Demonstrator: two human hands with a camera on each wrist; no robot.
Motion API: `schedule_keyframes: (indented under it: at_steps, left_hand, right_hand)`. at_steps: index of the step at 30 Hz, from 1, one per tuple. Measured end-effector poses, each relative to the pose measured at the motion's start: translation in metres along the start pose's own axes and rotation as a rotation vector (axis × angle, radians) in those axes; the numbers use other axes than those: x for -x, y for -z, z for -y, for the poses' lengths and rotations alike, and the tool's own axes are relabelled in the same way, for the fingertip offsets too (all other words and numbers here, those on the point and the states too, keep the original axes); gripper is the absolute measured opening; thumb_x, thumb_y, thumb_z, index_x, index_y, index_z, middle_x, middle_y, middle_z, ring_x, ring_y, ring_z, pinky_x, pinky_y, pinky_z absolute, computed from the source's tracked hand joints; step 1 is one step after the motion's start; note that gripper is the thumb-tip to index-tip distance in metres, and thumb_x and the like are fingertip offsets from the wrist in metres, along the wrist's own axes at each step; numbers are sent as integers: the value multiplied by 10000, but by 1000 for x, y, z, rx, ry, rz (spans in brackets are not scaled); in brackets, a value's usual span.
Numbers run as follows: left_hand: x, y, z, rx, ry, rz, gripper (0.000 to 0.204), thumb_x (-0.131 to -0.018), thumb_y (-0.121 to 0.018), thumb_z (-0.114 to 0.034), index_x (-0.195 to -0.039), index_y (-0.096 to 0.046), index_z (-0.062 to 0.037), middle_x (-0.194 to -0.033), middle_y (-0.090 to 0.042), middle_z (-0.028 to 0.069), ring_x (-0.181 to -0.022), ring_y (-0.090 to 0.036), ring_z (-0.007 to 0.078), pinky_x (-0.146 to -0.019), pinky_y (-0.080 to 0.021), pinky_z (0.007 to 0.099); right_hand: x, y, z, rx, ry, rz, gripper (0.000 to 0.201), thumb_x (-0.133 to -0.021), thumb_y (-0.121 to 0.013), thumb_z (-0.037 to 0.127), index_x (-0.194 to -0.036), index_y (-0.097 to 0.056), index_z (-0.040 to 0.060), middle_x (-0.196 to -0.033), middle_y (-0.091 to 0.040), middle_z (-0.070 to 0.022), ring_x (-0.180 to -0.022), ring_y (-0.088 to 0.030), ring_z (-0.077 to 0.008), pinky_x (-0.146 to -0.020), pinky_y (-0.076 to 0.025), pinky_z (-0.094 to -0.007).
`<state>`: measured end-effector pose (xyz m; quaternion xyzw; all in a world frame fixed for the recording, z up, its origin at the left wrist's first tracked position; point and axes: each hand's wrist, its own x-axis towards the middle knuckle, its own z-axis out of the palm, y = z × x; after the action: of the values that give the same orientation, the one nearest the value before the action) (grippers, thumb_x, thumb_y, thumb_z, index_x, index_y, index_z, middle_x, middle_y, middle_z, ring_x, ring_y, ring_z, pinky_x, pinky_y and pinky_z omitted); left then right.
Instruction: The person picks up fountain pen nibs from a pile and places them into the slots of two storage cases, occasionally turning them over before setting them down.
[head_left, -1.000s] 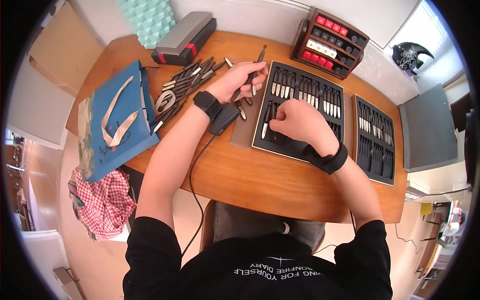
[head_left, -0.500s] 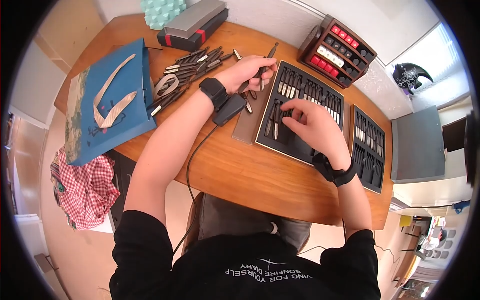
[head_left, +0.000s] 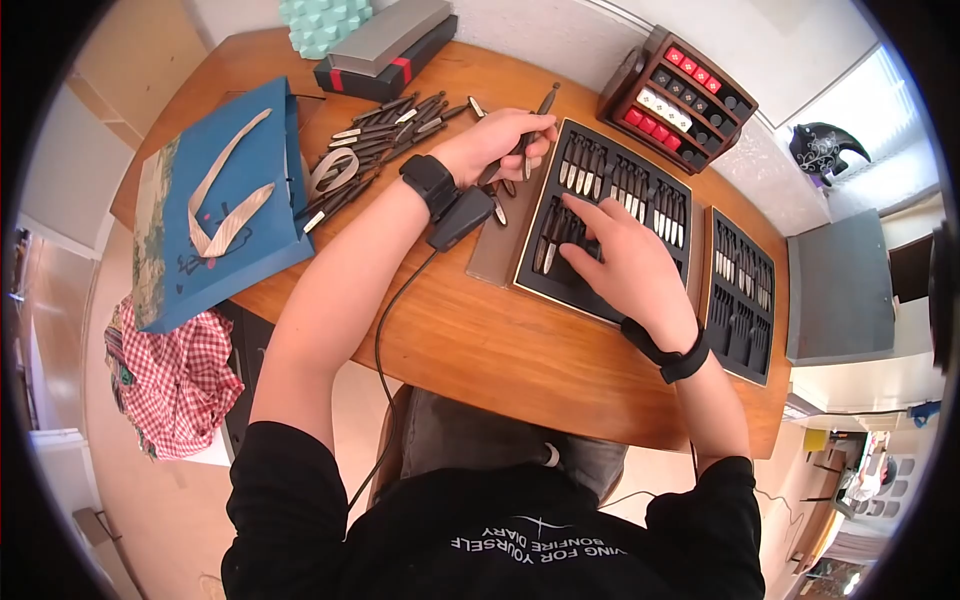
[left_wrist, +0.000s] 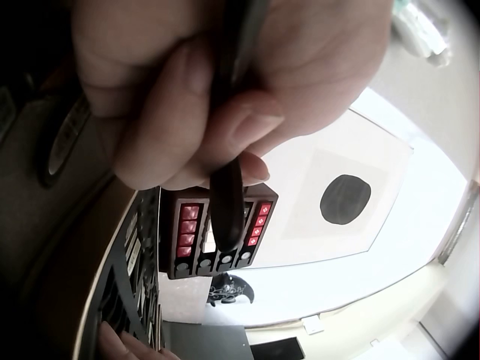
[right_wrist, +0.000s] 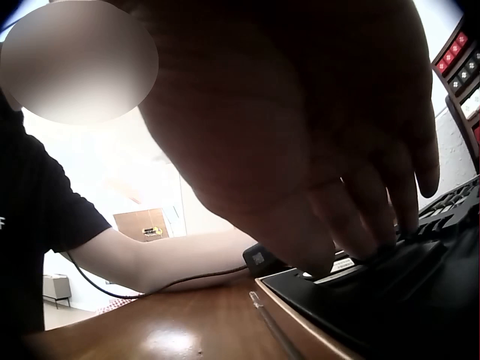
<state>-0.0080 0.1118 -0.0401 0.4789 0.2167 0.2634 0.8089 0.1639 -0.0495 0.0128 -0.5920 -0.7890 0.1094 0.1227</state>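
Note:
My left hand [head_left: 490, 148] grips a slender dark stick [left_wrist: 227, 217] with a knobbed end that points up and away. More dark sticks with pale ends [head_left: 502, 208] lie on the brown panel just below that hand. Over the near part of a black slotted tray [head_left: 565, 296], my right hand [head_left: 640, 265] has its thumb and fingers spread apart. Its fingertips are right at a few dark sticks [head_left: 548, 245] in the tray's near left compartment. Rows of the same sticks [head_left: 582, 165] fill the far compartments, pale ends towards me.
A loose pile of sticks [head_left: 395, 130] lies left, beside a blue paper bag [head_left: 225, 200]. Behind stand stacked boxes [head_left: 385, 75] and a wooden rack [head_left: 690, 95] of red, white and black pieces. A second slotted tray [head_left: 738, 340] sits to the right. A cable hangs from the left wrist.
My right hand's fingers have gone from curled at a stick in the near left compartment to spread apart. More sticks show there. The head view has shifted; my left hand keeps its stick.

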Motion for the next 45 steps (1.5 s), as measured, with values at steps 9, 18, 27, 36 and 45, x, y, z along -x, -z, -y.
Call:
schedule_keyframes:
  at_steps: [9, 18, 27, 36, 45]
  left_hand:
    - [-1, 1, 1, 13, 18, -18, 241, -1020, -430, -277, -949, -527, -68, -610, -454, -55, -390, -309, 21, -359, -219, 192]
    - [2, -3, -1, 17, 29, -41, 247, -1021, -426, -275, -936, -529, -67, -588, -439, -48, -390, -318, 27, -353, -226, 188]
    - [4, -8, -3, -5, 6, 1, 269, -1027, -398, -278, -942, -524, -57, -573, -414, -52, -408, -313, 23, -342, -236, 180]
    - [30, -49, -11, 30, 165, 189, 360, -1004, -305, -333, -942, -549, -76, -545, -408, -32, -369, -307, 54, -383, -274, 190]
    - [25, -57, 3, -46, 206, 203, 379, -1004, -311, -326, -933, -557, -46, -538, -430, -14, -362, -282, 46, -380, -284, 183]
  right_hand:
    - [11, -6, 0, 122, 363, -85, 259, -800, -656, 96, -1036, -635, -9, -1174, -611, -118, -1095, -566, -293, -953, -450, -381]
    - [11, -15, 6, 185, 362, -85, 255, -839, -613, 134, -1030, -595, -34, -1115, -608, -180, -1074, -584, -282, -1011, -416, -409]
    - [11, -14, 7, 192, 287, -17, 318, -859, -597, 103, -1154, -582, -16, -1169, -548, -152, -1089, -542, -332, -965, -416, -429]
    - [-17, 9, -37, -968, -126, -286, 288, -935, -587, 176, -1142, -563, -23, -926, -637, -70, -799, -625, -119, -716, -499, -256]
    - [-20, 26, -53, -1261, -132, -223, 216, -939, -605, 166, -1045, -672, -11, -939, -685, -41, -777, -630, -77, -774, -514, -220]
